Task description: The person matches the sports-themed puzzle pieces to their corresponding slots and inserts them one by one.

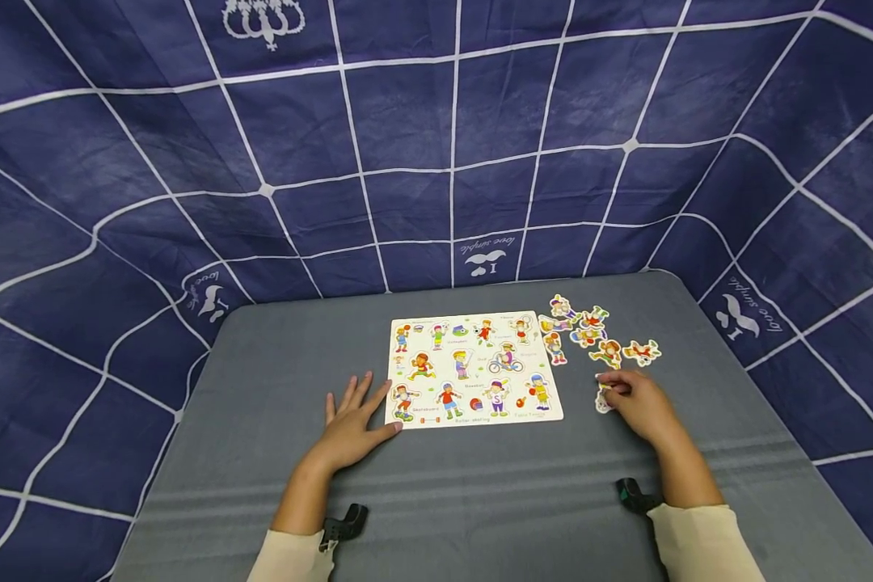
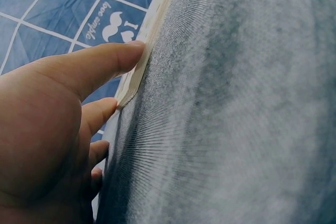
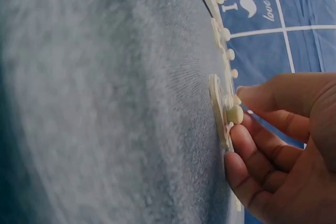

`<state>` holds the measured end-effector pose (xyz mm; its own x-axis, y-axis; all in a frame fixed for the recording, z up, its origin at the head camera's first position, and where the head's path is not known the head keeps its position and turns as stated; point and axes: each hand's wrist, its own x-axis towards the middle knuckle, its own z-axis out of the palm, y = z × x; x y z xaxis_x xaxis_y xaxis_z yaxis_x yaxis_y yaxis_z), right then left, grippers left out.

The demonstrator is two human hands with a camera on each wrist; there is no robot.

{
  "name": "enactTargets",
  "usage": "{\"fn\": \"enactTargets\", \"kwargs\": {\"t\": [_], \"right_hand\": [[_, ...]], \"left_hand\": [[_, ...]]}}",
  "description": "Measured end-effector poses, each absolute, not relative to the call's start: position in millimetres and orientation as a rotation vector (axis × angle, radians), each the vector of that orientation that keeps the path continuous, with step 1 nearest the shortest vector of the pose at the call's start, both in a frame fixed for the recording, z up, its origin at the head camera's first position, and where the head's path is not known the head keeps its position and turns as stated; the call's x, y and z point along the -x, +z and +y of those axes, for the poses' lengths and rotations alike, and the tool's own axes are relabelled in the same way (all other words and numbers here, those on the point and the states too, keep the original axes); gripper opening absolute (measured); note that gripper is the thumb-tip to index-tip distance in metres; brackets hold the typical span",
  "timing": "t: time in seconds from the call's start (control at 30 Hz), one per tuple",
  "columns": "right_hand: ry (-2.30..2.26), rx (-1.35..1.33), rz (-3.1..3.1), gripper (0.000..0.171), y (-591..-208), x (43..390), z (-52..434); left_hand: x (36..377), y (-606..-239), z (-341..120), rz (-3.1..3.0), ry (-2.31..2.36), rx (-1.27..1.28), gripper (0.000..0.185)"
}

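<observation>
A white wooden puzzle board printed with sports figures lies on the table. My left hand is spread at its near left corner, the thumb on the front edge and a finger at the left side. In the left wrist view the thumb rests along the board's rim. Right of the board, my right hand bends its thumb and fingers around a small puzzle piece low over the cloth. The right wrist view shows its round wooden knob beside the thumb tip; the exact contact is partly hidden.
Several loose figure pieces, among them a runner and a red figure, lie beyond my right hand, some overlapping. Grey cloth covers the table. Blue checked curtains enclose the back and sides.
</observation>
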<state>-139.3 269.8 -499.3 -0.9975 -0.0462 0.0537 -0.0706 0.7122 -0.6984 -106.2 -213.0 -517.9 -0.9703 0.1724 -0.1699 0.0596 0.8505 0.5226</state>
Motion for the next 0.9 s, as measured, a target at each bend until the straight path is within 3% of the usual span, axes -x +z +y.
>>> {"fn": "enactTargets", "kwargs": {"t": [0.9], "right_hand": [[0.940, -0.260, -2.862, 0.015, -502.5, 137.7, 276.7]], "left_hand": [[105.2, -519.7, -212.6, 2.832, 0.780, -0.176, 0.081]]}}
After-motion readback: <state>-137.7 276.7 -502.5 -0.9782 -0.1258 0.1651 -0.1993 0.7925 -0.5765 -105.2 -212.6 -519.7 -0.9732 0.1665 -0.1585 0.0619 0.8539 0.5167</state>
